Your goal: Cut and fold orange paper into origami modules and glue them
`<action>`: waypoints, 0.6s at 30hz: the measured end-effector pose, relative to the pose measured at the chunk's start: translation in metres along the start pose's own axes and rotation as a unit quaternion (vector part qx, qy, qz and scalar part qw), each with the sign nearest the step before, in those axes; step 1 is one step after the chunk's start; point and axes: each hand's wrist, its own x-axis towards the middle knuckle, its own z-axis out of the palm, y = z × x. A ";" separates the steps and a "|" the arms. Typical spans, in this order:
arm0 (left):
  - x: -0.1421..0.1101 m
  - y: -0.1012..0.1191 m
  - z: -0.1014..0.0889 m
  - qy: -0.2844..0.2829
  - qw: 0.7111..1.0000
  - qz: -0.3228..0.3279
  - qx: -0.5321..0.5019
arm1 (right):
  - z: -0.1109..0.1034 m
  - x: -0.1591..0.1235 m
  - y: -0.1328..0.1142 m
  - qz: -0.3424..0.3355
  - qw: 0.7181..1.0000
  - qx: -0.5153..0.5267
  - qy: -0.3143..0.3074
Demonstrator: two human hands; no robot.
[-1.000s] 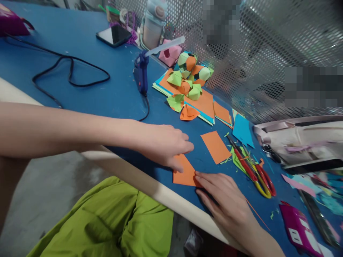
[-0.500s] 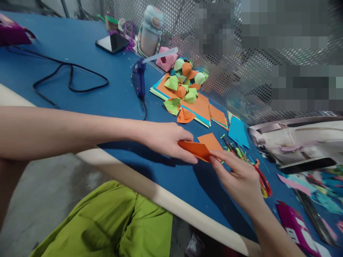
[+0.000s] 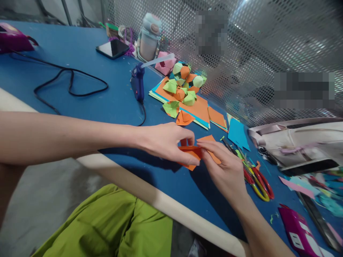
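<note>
Between my two hands is a small folded piece of orange paper (image 3: 190, 165), held just over the blue table. My left hand (image 3: 168, 142) grips its left side, thumb in front and fingers behind. With thumb and fingertips, my right hand (image 3: 223, 164) pinches the paper's right end. Part of the paper is hidden by my fingers. Just behind my right fingers lies a flat orange sheet (image 3: 209, 138), partly covered. Farther back, folded green and orange paper pieces (image 3: 180, 94) rest on a stack of coloured paper (image 3: 199, 107).
A blue glue gun (image 3: 138, 84) stands left of the stack, its black cord (image 3: 71, 76) looping across the table. Scissors (image 3: 257, 182) lie right of my right hand. Farther right are a bag (image 3: 300, 142), a magenta object (image 3: 297, 228) and paper scraps. A bottle (image 3: 149, 37) and phone (image 3: 112, 48) stand behind.
My right hand has moved left, closer to my left hand. The orange paper has tilted, its front flap now pointing down. The scissors show more fully.
</note>
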 end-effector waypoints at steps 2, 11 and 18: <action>0.000 -0.001 0.002 0.043 0.998 0.021 0.036 | 0.003 -0.001 -0.001 0.039 0.999 0.015 0.025; 0.002 -0.005 0.012 0.222 0.975 -0.009 0.003 | 0.015 -0.005 -0.015 0.352 0.869 0.342 0.064; 0.007 -0.009 0.013 0.205 0.960 -0.073 -0.178 | 0.013 -0.003 -0.017 0.334 0.855 0.397 0.015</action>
